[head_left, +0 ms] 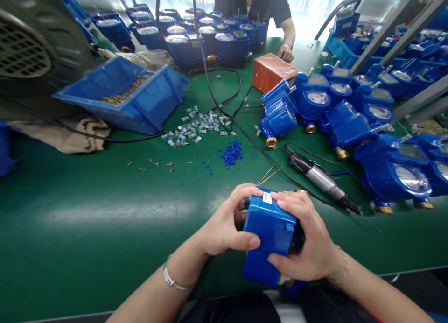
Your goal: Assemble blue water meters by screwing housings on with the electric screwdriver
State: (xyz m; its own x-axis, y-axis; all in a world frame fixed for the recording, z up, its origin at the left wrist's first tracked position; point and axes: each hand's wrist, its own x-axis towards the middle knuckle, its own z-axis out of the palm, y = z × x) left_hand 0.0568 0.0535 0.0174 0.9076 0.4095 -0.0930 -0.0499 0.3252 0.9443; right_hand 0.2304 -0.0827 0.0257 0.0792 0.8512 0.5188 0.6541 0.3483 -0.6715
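Note:
A blue water meter (269, 236) is held between both hands close to the table's front edge, its smooth side turned up and a small white label on its far end. My left hand (233, 222) grips it from the left, thumb on the blue face and fingers over the far end. From the right, my right hand (308, 234) wraps round it, thumb low on the face. Just beyond lie tweezers (269, 174), small blue caps (231, 154) in a pile and clear tags (196, 127). An electric screwdriver (324, 183) rests to the right.
Several blue water meters (317, 96) stand on the right, more (210, 38) at the back. A blue bin (150, 101) of brass parts sits left. Black cables cross the green table (105, 220). Behind an orange box (273, 73) is a co-worker's hand (286, 53).

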